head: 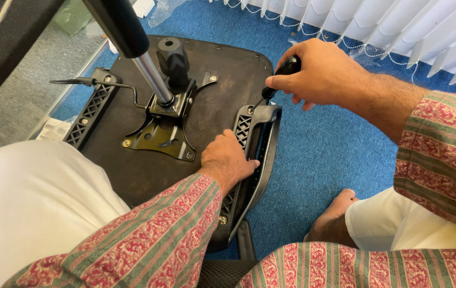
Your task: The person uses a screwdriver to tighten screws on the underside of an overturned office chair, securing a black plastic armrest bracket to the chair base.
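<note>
An upturned office chair seat (132, 170) lies on the blue carpet, its dark underside facing up. My left hand (229, 159) presses down on the black plastic armrest bracket (262, 133) at the seat's right edge. My right hand (321, 72) grips the black handle of a screwdriver (286, 68), whose tip meets a screw (249, 110) at the top of that bracket. A black metal mechanism plate (161, 133) with a silver gas cylinder (150, 77) and a black knob (173, 61) sits in the seat's middle.
A second armrest bracket (90, 109) is fixed on the seat's left side, with a thin lever (78, 81) beside it. White vertical blinds (398, 26) hang at the top right. My bare foot (334, 216) rests on the carpet (318, 154). Grey floor lies at left.
</note>
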